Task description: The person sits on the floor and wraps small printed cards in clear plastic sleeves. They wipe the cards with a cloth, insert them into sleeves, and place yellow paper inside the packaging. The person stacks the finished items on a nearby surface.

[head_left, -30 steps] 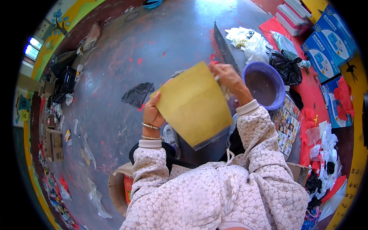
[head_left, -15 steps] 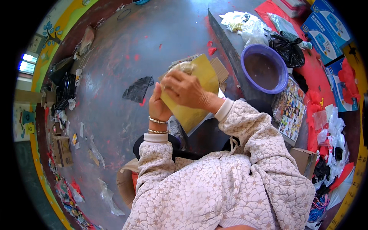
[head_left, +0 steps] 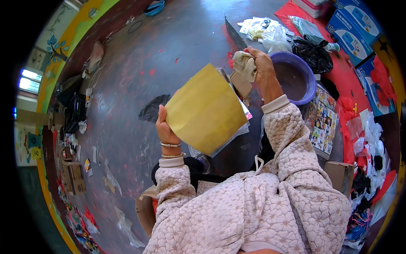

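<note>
A flat, square yellow sheet (head_left: 208, 111) is tilted in front of me, with my left hand (head_left: 165, 129) gripping its left edge. The thumb lies along that edge, and the other fingers are hidden behind the sheet. My right hand (head_left: 264, 67) is closed around a crumpled off-white cloth (head_left: 245, 65), raised to the right of the sheet and apart from it. Just beyond that hand stands a round purple basin (head_left: 313, 86) of murky brown water (head_left: 292, 80). Cardboard pieces (head_left: 241, 84) and clear plastic show partly behind the sheet.
A black plastic piece (head_left: 153, 109) lies on the grey floor. White bags (head_left: 270, 31), a black bag (head_left: 312, 54) and blue boxes (head_left: 351, 38) crowd the right. A picture-covered panel (head_left: 324, 122) leans below the basin. Near my left elbow is an open carton (head_left: 145, 209).
My right hand has moved off the sheet, up and to the right toward the basin, taking the cloth along. The sheet now faces me more fully, still in my left hand.
</note>
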`<state>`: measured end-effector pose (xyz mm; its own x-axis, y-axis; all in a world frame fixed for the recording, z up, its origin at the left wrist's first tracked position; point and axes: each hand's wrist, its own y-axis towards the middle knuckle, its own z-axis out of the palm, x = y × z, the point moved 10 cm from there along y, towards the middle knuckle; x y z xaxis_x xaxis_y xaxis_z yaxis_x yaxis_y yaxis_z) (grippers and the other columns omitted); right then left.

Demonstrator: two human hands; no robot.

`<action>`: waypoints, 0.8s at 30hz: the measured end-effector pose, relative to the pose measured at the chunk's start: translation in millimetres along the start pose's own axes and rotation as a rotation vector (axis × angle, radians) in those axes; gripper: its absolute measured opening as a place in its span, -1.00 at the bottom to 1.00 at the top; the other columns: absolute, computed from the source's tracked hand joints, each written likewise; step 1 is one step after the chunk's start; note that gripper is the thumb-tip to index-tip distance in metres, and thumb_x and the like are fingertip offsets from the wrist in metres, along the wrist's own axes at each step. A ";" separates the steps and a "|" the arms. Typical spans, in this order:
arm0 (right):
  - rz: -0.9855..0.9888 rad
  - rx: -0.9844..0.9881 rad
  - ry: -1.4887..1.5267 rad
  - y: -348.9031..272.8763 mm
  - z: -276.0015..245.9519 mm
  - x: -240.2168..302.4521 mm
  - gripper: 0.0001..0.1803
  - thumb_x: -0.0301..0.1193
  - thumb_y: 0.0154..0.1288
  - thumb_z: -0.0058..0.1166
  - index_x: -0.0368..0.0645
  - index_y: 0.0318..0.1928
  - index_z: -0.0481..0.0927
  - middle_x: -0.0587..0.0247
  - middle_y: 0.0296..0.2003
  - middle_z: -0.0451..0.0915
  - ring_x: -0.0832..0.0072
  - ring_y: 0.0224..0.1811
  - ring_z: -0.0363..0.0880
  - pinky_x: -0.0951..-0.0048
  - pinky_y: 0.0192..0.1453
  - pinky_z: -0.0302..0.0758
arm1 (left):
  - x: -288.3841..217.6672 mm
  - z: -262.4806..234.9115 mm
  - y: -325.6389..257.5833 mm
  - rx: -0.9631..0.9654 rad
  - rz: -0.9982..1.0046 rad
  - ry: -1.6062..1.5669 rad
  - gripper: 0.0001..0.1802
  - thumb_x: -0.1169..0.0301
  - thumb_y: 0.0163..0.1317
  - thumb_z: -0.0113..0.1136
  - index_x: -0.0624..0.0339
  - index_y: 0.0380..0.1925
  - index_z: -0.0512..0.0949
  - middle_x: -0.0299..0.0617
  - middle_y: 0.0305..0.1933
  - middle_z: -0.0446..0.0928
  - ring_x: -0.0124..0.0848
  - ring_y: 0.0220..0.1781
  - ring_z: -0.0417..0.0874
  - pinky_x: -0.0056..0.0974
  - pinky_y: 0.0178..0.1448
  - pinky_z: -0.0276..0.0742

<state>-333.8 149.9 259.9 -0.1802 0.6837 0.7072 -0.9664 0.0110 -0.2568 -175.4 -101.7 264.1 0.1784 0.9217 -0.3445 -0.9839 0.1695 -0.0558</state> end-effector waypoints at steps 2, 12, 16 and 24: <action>-0.035 0.126 0.043 -18.5 26.4 7.5 -0.87 -0.45 0.14 0.01 -0.27 -0.37 0.50 0.27 -0.50 0.51 0.57 -0.53 0.47 0.55 -0.44 0.43 | 4.1 0.7 0.2 -0.015 -0.016 -0.004 -0.39 0.08 0.30 -0.29 0.31 0.20 0.08 0.03 0.23 0.19 -0.12 0.23 0.26 -0.07 0.26 0.16; 0.065 0.504 -0.805 -64.0 66.5 -75.7 -0.63 -0.28 -0.05 0.23 -0.27 -0.25 0.57 0.18 -0.35 0.55 0.48 -0.28 0.51 0.53 -0.20 0.43 | 8.5 0.4 -4.7 -0.122 0.045 0.335 -0.44 0.06 0.29 -0.28 0.27 0.11 0.25 -0.01 0.09 0.36 -0.16 0.08 0.42 -0.10 0.17 0.30; 0.358 0.472 -0.399 -70.6 58.7 -83.5 -0.74 -0.39 -0.11 0.27 -0.25 -0.36 0.62 0.22 -0.45 0.57 0.49 -0.35 0.52 0.52 -0.27 0.44 | 13.7 -8.7 -2.4 -0.196 0.064 0.404 -0.43 0.02 0.25 -0.21 0.25 0.06 0.31 -0.03 0.07 0.39 -0.15 0.03 0.45 -0.07 0.12 0.35; -0.092 -0.087 -0.696 -4.2 -16.8 -25.6 -0.88 -0.57 -0.16 0.04 -0.28 -0.49 0.58 0.13 -0.48 0.57 0.48 -0.45 0.53 0.47 -0.37 0.45 | -20.4 15.2 -3.1 0.298 0.027 0.303 -0.50 0.11 0.26 -0.14 0.22 0.08 0.30 -0.10 0.14 0.33 -0.21 0.14 0.35 -0.08 0.23 0.19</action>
<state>-322.0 144.7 231.8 -0.2015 0.0523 0.9781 -0.9704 0.1248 -0.2066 -175.9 -115.8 285.6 0.0983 0.7905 -0.6046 -0.9354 0.2808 0.2151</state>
